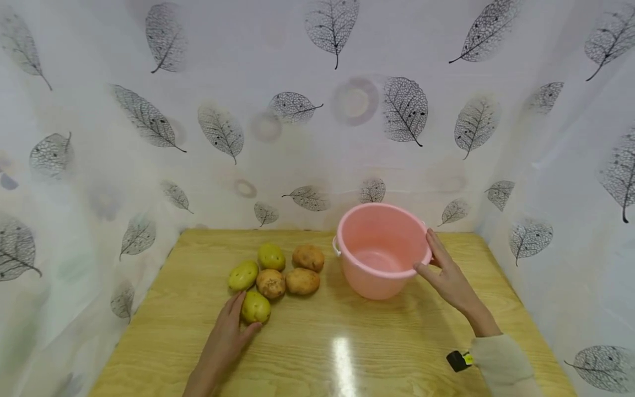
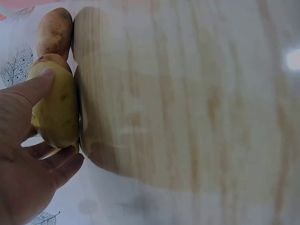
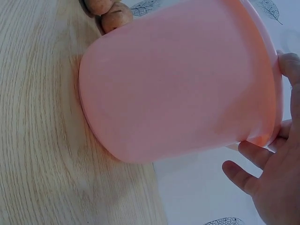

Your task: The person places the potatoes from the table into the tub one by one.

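Three yellow-green potatoes and three brown potatoes lie in a cluster on the left half of the table. My left hand [image 1: 224, 337] holds the nearest green potato [image 1: 257, 309], thumb on one side and fingers around the other; in the left wrist view this potato [image 2: 57, 105] sits low by the tabletop. Just behind it are a brown potato [image 1: 271, 284] and another green potato [image 1: 243, 275]. A pink bucket [image 1: 369, 282] stands upright to the right, with nothing inside. My right hand [image 1: 450, 280] grips its right rim, thumb toward the front and fingers farther back.
The wooden table [image 1: 307, 353] ends at a pale leaf-patterned curtain [image 1: 278, 182] behind and at both sides. A white handle end [image 1: 337, 246] shows on the bucket's left. Near my right sleeve [image 1: 501, 361] is a small black object [image 1: 457, 361] with a yellow part.
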A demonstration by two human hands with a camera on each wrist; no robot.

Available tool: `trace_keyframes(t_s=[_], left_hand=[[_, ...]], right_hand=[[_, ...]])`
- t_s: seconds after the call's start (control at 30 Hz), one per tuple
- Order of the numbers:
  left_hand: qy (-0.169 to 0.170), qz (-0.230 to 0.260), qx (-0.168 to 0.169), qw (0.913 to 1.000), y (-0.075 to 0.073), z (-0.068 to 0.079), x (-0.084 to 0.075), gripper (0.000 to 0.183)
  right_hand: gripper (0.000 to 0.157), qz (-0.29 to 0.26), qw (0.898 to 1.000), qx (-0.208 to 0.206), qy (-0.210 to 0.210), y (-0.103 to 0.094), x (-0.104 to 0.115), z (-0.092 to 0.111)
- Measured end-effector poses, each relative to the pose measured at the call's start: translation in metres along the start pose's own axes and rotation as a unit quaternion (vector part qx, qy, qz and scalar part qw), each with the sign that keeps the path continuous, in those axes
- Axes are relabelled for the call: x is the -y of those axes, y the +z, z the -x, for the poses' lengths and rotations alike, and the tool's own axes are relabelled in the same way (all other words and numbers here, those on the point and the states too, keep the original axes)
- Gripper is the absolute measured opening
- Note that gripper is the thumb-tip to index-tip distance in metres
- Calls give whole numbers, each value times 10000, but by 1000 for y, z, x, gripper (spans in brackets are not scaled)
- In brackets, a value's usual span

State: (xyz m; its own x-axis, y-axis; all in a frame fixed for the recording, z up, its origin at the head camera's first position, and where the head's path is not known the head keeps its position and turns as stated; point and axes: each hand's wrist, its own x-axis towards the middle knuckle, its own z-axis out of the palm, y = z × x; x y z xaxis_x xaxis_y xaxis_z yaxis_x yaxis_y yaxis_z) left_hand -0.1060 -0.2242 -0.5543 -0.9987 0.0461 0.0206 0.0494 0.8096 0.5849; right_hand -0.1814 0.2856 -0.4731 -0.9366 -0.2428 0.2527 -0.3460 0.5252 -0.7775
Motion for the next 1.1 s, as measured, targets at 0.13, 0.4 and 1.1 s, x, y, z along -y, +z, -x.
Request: trace_keyframes(t_s=[0.13,0.4,1.1], left_hand=[[43,29,-120,9999,0,-1,3,85],[-89,147,15,9999,1,-8,6,86],[565,67,-436,9974,5,-7,9,71]], right_hand=[[81,32,10000,30,36,0,0,0],[80,40,10000,-21,-30,0,0,1],[81,22,9999,-109,-57,1,2,0]])
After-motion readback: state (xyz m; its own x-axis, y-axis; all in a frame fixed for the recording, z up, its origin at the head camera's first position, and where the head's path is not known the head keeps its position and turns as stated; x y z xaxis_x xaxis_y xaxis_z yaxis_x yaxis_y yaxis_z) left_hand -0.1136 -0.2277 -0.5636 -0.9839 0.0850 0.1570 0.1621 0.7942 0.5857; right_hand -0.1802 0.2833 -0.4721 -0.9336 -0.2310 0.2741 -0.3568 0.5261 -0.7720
